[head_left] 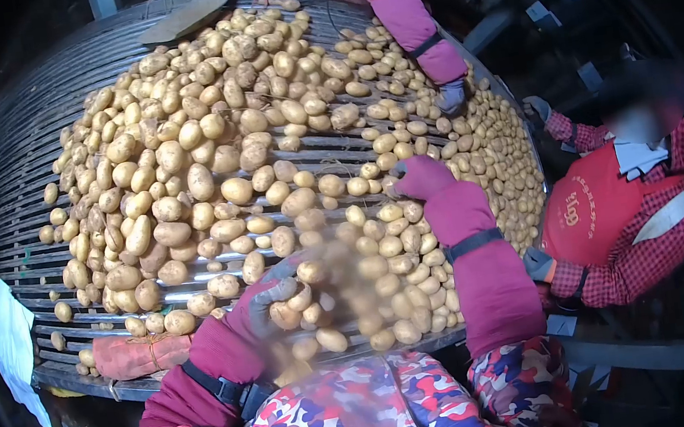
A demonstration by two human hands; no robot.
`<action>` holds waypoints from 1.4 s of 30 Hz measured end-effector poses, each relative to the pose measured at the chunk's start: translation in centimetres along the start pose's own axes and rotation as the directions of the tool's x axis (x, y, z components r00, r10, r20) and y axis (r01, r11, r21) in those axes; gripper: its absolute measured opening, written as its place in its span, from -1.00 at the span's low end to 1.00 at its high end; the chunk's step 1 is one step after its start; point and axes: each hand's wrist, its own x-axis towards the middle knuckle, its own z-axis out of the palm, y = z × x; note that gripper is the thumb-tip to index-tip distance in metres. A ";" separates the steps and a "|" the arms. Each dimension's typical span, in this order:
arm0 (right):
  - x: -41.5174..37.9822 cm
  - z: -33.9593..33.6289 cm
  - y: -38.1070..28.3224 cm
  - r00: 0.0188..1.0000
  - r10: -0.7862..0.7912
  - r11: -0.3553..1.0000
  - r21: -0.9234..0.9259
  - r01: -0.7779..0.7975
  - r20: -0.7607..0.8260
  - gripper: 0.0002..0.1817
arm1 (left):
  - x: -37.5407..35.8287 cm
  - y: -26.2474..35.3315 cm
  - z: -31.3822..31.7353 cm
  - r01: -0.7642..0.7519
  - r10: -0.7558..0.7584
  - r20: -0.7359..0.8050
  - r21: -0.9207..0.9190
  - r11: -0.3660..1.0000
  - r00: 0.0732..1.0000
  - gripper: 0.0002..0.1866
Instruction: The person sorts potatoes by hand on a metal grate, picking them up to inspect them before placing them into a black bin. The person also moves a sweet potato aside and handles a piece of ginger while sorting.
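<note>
Gloved in grey, my left hand is at the near edge of the slatted table, its fingers curled round a few potatoes. A blurred patch covers the area just right of it. My right hand, under a purple sleeve cover, reaches in among the smaller potatoes right of centre. Its fingers bend inward near a potato row, and whatever lies inside them is hidden. Left of centre rises a large heap of soil-marked potatoes. Smaller potatoes are massed along the right side.
Dark slats show around the heap. A flat shovel-like blade lies at the far edge. A red cloth roll rests near left. Across the table, another person's gloved hand touches potatoes; a person in a red apron is at right.
</note>
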 end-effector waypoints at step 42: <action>-30.7 10.7 -5.6 0.825 0.471 0.512 0.859 0.033 -0.312 -0.38 | 0.2 0.1 0.8 -0.039 0.039 -0.007 -0.013 0.999 0.999 -0.45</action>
